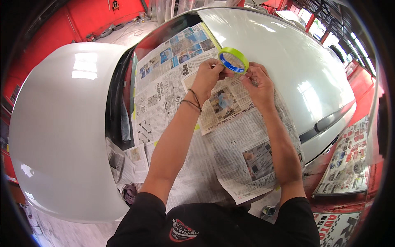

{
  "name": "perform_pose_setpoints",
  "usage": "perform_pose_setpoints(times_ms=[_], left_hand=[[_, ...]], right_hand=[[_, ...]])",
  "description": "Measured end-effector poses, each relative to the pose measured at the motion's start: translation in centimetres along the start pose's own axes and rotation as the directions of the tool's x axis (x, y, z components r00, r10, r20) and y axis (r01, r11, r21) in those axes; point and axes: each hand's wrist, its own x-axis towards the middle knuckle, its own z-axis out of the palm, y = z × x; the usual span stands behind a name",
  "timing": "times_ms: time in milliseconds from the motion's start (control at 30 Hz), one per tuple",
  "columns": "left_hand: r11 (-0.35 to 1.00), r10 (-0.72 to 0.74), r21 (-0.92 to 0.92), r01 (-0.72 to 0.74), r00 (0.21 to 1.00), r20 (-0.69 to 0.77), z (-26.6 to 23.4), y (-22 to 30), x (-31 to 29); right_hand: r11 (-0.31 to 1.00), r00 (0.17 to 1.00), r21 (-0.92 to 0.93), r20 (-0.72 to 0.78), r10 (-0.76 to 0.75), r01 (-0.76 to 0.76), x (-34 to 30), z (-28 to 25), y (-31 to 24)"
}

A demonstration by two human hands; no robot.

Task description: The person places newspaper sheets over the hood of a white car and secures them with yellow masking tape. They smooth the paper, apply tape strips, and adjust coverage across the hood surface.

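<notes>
A roll of yellow-green masking tape [242,56] with a blue inner core is held up between my hands, over newspaper sheets [181,94] spread across the car's windshield. My left hand [209,76], with dark bands at the wrist, pinches the roll's lower left side. The fingers of my right hand [260,82] are curled closed at the roll's lower right edge, pinching the tape there. Below both hands, one newspaper sheet [242,144] hangs toward my body. A strip of yellow-green tape [210,36] runs along the paper's far edge, beside the white roof.
The car's white hood [61,131] lies to the left and its white roof [271,37] to the right. A dark door handle [329,120] is at the right. Another roll [269,210] sits low near my right elbow. Red walls [82,20] stand behind.
</notes>
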Motion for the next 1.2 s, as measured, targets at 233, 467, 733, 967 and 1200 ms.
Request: perform_pose_setpoints(times_ms=[233,467,733,967,1200], left_hand=[[0.976,-0.204,-0.017,0.217,0.939,0.276,1.0,-1.5,2.4],[0.935,0.049,0.333,-0.125,0.972,0.228,3.5,-3.2,7.2],[0.807,0.265,0.526,-0.267,0.961,0.08,4.7,-4.6,9.9],[0.692,0.386,0.665,-0.28,0.923,-0.013,4.4,-5.1,13.9],[0.587,0.437,0.762,-0.273,0.899,-0.014,3.4,-5.3,18.4]], right_hand=[[0.989,0.991,0.072,-0.02,0.131,-0.13,0.0,0.5,-0.9],[0.984,0.981,-0.02,-0.085,0.173,-0.175,0.1,-0.1,-0.3],[0.966,0.954,0.196,-0.213,0.21,-0.169,0.1,-0.7,1.4],[0.856,0.909,0.487,-0.253,0.33,-0.175,0.0,-1.6,1.5],[0.779,0.853,0.607,-0.314,0.417,-0.157,0.5,-1.5,1.3]])
